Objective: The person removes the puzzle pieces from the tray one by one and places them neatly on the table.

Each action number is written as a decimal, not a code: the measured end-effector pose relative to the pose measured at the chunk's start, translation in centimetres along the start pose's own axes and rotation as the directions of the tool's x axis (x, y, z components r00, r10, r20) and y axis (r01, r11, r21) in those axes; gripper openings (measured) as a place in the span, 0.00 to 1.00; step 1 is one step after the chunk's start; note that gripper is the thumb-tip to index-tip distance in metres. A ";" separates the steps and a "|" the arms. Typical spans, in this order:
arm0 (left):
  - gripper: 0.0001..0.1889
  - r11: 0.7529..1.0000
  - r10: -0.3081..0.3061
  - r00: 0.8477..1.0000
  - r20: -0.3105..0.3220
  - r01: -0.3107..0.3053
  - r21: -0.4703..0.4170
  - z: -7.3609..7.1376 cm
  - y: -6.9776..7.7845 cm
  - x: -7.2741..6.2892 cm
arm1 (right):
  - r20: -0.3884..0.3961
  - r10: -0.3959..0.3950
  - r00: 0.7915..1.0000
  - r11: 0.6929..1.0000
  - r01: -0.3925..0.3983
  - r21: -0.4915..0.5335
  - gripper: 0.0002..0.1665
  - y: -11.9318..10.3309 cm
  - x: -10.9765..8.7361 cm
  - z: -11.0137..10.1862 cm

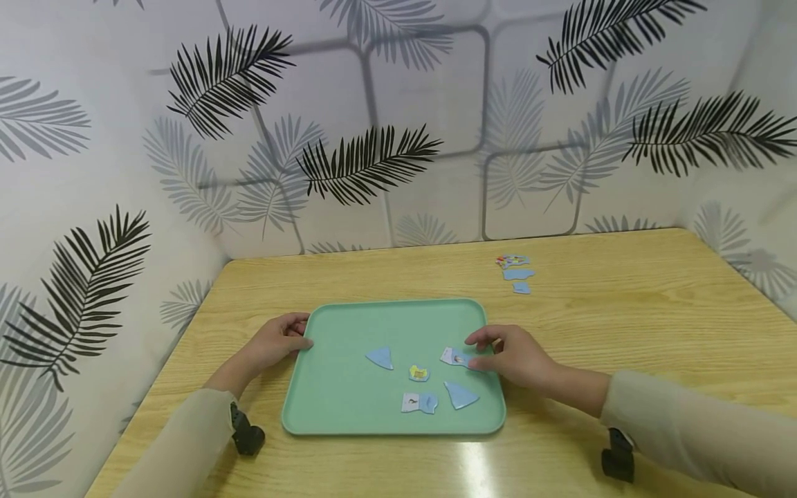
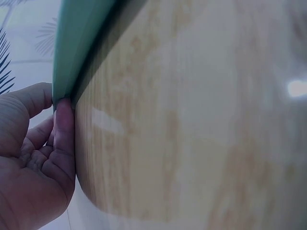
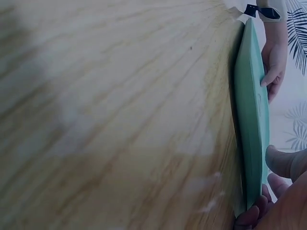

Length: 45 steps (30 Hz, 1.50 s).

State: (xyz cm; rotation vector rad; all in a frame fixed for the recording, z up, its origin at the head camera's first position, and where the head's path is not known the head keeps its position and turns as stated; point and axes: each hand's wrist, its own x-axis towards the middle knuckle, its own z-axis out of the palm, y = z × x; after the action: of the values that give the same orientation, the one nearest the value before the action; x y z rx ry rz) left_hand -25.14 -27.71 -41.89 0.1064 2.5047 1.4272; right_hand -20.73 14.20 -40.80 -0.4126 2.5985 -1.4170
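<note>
In the head view a mint-green tray [image 1: 349, 415] lies on the wooden table. My left hand [image 1: 278, 340] grips its left rim; the left wrist view shows the thumb [image 2: 38, 98] at the rim and fingertips low on its outer side. My right hand [image 1: 519, 356] reaches over the right rim, thumb and index finger spread apart. Its thumb is at the end of a white-and-blue puzzle piece [image 1: 456, 357], partly covered. Also on the tray are a blue wedge piece [image 1: 381, 357], a yellow piece [image 1: 419, 373], another white-and-blue piece [image 1: 420, 402] and a larger blue piece [image 1: 461, 395].
Behind the tray, to the right, a multicoloured piece [image 1: 514, 260] and two blue pieces, one long [image 1: 518, 274] and one small [image 1: 521, 288], lie on the table [image 1: 623, 311]. A leaf-patterned wall [image 1: 429, 104] borders the table's back edge.
</note>
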 end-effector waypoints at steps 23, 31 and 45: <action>0.30 1.000 -0.006 1.000 0.003 0.006 0.017 -0.1 0.5 -0.1 | -0.011 -0.012 1.000 0.991 0.010 -0.133 0.19 -0.5 0.2 1.1; 0.30 1.000 0.000 1.000 0.005 0.000 0.012 -0.1 0.2 -0.1 | -0.014 -0.015 1.000 0.988 0.012 -0.154 0.14 -0.1 0.3 1.4; 0.30 1.000 0.004 1.000 0.004 -0.004 0.005 0.0 0.7 -0.4 | -0.002 -0.053 0.999 0.985 0.052 -0.163 0.11 -0.3 0.0 1.1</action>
State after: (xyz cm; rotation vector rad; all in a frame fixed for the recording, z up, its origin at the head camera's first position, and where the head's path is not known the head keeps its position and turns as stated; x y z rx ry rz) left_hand -24.77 -27.46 -41.19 0.1143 2.5065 1.4210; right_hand -20.42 13.14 -41.18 -0.5022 2.7385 -1.2264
